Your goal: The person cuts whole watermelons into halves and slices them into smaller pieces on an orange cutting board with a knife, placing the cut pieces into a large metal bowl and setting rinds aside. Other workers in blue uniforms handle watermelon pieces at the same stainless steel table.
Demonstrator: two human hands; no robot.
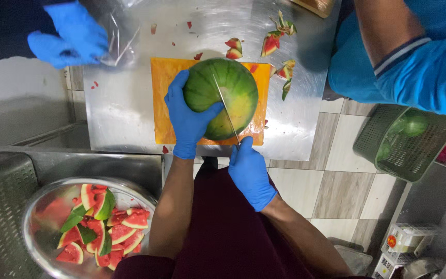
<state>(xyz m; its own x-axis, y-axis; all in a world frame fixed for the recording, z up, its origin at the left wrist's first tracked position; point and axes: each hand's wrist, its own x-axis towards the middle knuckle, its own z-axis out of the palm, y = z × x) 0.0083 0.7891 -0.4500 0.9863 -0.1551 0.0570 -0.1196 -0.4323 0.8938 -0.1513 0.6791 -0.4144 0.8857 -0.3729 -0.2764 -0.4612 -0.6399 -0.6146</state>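
Observation:
A whole green watermelon (pixel 233 90) with a yellowish patch rests on an orange cutting board (pixel 162 98) on a steel table (pixel 125 103). My left hand (pixel 186 116), in a blue glove, presses against the melon's left side. My right hand (pixel 249 170), also gloved in blue, grips the handle of a knife (pixel 226 108) whose thin blade lies across the top of the melon, running away from me.
Watermelon rind scraps (pixel 280 44) lie on the table's far right. A steel bowl (pixel 37 217) of cut watermelon pieces sits at lower left. Another person's blue-gloved hands (pixel 70 36) hold a clear plastic bag at upper left. A person in blue stands at upper right beside a green basket (pixel 398 144).

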